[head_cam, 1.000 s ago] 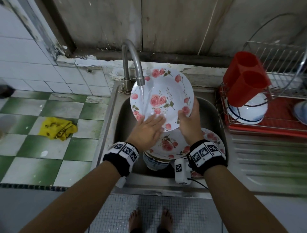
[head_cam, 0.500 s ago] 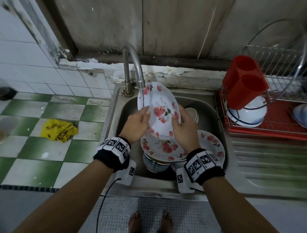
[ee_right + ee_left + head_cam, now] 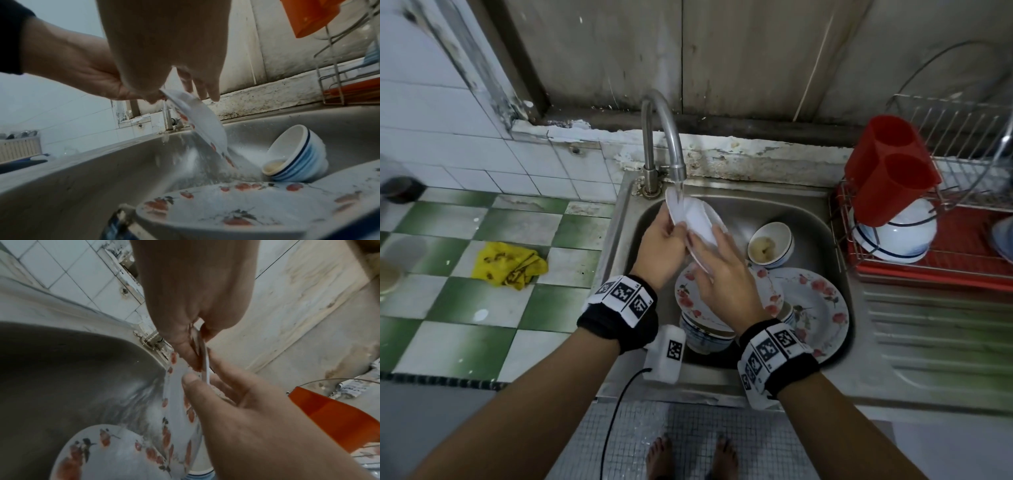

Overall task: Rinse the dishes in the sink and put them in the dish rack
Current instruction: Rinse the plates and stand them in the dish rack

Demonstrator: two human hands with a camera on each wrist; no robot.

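glossy plate (image 3: pixel 697 224) – brushed-metal sink (image 3: pixel 774 209)

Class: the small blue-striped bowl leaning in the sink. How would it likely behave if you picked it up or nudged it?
The bowl looks glazed and wet, so probably slippery. It leans tilted on a floral plate, so a nudge may roll or tip it. It holds yellowish liquid, which would likely spill. It looks ceramic: stiff, breakable.
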